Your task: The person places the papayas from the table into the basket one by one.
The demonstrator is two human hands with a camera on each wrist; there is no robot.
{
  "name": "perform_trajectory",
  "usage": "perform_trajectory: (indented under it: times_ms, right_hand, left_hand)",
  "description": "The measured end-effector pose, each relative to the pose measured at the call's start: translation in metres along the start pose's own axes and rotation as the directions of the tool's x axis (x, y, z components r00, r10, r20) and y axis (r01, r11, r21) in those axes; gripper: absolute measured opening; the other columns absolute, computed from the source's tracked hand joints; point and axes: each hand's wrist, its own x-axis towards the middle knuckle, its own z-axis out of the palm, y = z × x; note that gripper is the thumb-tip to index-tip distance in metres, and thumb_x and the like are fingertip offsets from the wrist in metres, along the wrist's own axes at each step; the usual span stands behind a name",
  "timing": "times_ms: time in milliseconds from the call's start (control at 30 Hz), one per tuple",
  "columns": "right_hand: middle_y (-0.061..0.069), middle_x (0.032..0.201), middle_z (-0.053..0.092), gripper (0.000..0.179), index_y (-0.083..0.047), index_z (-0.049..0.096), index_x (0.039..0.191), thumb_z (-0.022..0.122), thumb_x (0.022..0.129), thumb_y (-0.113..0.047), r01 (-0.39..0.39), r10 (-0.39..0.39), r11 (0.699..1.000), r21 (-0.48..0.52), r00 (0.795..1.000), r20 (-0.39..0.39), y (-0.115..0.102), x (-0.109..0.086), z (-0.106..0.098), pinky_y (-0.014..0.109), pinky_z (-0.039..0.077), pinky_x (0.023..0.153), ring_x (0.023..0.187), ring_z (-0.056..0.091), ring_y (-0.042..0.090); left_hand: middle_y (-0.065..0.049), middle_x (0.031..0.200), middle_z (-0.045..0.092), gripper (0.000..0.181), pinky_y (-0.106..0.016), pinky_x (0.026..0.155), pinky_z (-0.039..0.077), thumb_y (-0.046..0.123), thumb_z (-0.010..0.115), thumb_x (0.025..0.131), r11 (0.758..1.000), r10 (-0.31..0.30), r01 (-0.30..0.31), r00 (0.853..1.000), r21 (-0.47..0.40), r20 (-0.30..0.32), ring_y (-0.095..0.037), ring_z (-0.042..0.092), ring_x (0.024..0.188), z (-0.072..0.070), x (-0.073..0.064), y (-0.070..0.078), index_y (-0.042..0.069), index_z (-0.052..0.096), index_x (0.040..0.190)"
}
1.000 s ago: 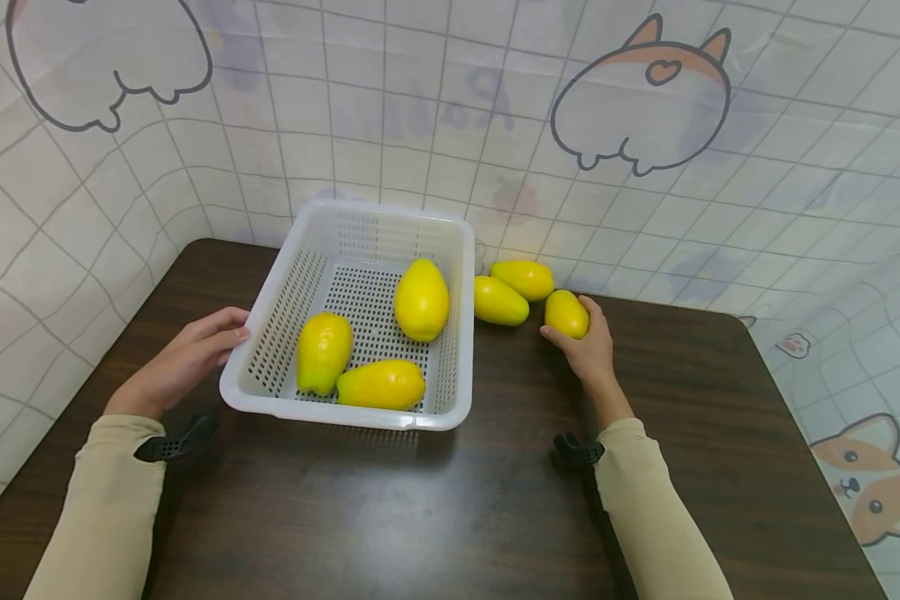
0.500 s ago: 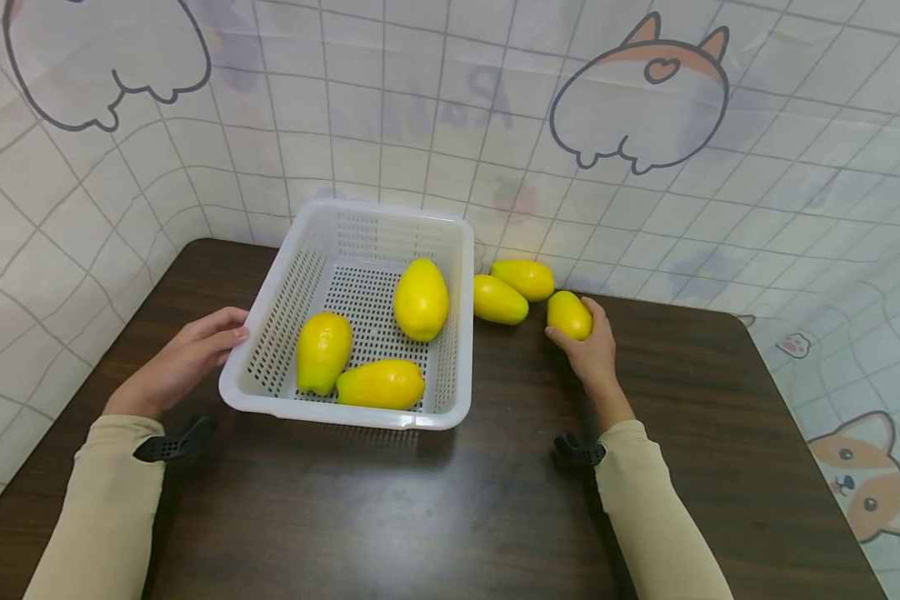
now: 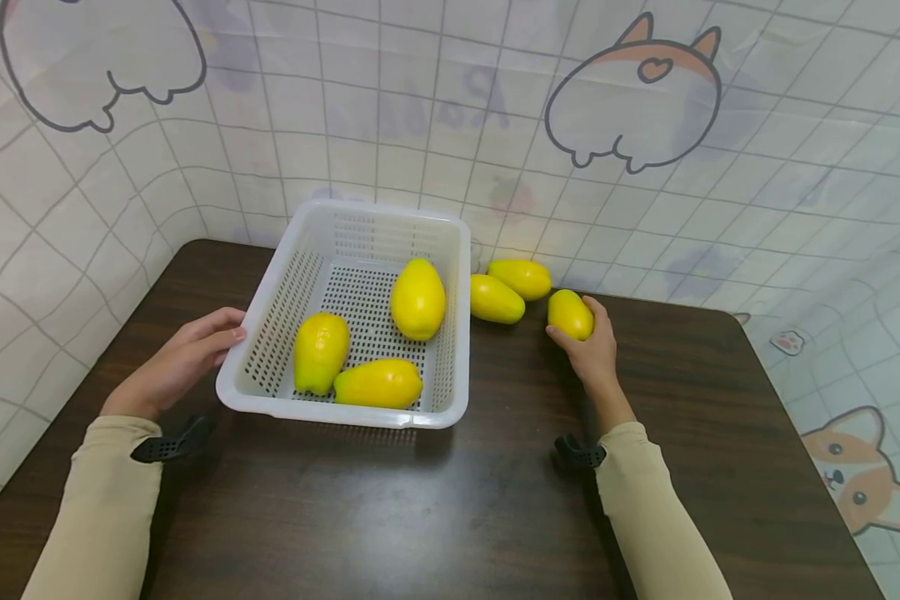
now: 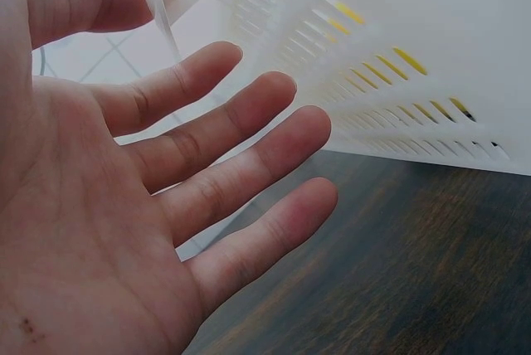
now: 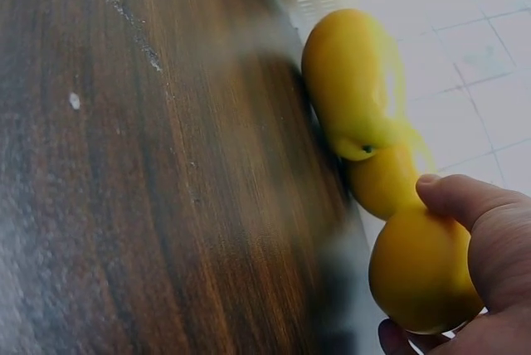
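Observation:
My left hand [image 3: 183,354] is at the left side of a white perforated basket [image 3: 345,410]. Its thumb reaches over the rim, and the other fingers [image 4: 249,156] lie straight and spread by the outer wall in the left wrist view. Inside the basket are three yellow papayas with greenish ends: one at the right [image 3: 418,300], one at the left [image 3: 321,354] and one near the front [image 3: 378,383]. My right hand [image 3: 594,346] grips another papaya [image 3: 570,315] between thumb and fingers at the table's back edge. The underside of that fruit is hidden.
Two more papayas [image 3: 497,300] [image 3: 520,279] lie together between the basket and my right hand, against the back. A cloth with a grid and cartoon dogs [image 3: 633,104] hangs behind the dark wooden table [image 3: 487,517].
The papaya in my right hand has shifted very slightly to the right. The view has turned a little. My left hand and the basket stay as they were.

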Motion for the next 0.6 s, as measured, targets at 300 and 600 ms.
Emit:
perform_trajectory:
  times_ms: [300,600]
  right_hand:
    - [0.013,0.149,0.038,0.077,-0.018,0.033,0.147,0.075,0.083,-0.026,0.015,-0.015,1.0,0.018,1.0,-0.009,-0.005,-0.003,-0.002,0.051,0.035,0.103,0.124,0.042,0.034]
    - [0.013,0.145,0.041,0.077,-0.018,0.035,0.146,0.077,0.082,-0.026,0.047,-0.047,0.995,0.086,0.999,-0.002,-0.019,-0.009,-0.006,0.048,0.038,0.097,0.118,0.044,0.033]
  left_hand:
    - [0.015,0.118,0.054,0.033,-0.018,0.084,0.05,0.028,0.04,0.104,1.0,-0.002,0.002,1.0,0.013,0.001,-0.002,0.062,0.098,0.0,-0.001,0.001,0.011,0.045,0.131]
    - [0.015,0.119,0.054,0.033,-0.018,0.084,0.05,0.029,0.039,0.104,1.0,0.016,-0.017,1.0,0.01,0.009,-0.003,0.062,0.098,0.0,-0.001,0.001,0.011,0.046,0.131]
